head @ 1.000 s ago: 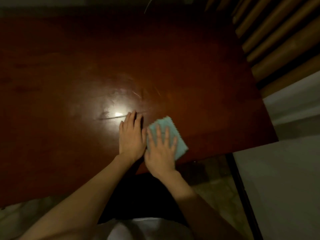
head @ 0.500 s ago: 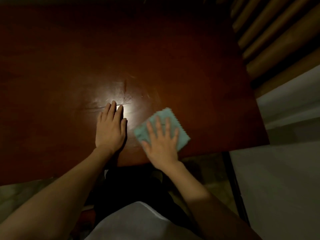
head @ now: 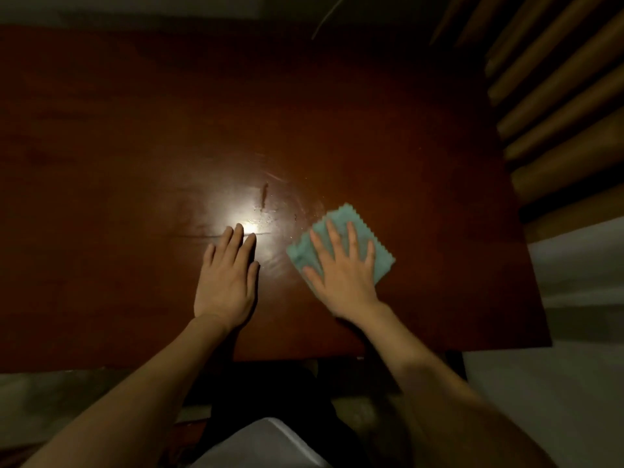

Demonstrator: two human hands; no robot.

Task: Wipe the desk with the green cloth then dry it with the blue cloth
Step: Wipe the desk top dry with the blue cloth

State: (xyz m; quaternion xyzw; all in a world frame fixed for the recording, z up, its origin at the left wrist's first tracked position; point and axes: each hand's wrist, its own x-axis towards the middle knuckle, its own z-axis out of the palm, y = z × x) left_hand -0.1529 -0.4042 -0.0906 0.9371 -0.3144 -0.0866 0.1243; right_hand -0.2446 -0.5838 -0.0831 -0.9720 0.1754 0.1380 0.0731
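Right hand (head: 342, 268): fingers spread flat, pressing the cloth (head: 380, 256) to the tabletop (head: 388, 140).
Left hand (head: 227, 278): flat, fingers together, resting bare on the wood just left of the cloth.
Cloth: pale green-blue, hue unsure in dim light; near front right of the tabletop.
Done: wet streaks and droplets (head: 266, 211) between the hands suggest wiping under way.
Left: probably more wiping, then drying; no second cloth in view.

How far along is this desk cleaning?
Partly done: wet streaks shine on the desk near the light's glare. In hand: the right hand presses the green cloth flat against the wood, while the left hand rests beside it. Left: drying; no blue cloth is in view.
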